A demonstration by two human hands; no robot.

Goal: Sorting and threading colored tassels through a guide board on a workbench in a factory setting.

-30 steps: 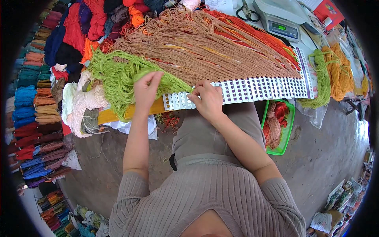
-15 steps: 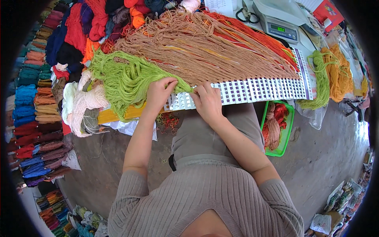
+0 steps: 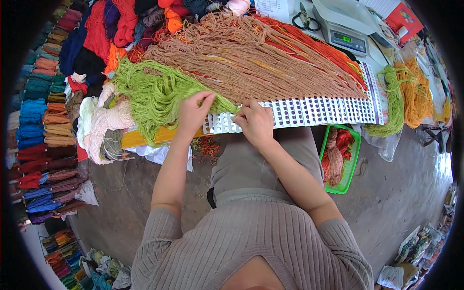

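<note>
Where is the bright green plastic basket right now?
In the head view, the green basket is right of centre, beside the person's right trouser leg and just below the holed white strip.

A hand could pass along the exposed holes of the punched white strip (image 3: 319,112), right of the right fingers (image 3: 247,114). Heaped green yarn (image 3: 154,94) blocks the way left of the left fingers (image 3: 205,99). Brown yarn (image 3: 251,60) spreads across the far side; past it stand scissors (image 3: 305,20) and a scale (image 3: 348,40). Low down, a green basket (image 3: 353,162) crowds the right thigh.
</note>
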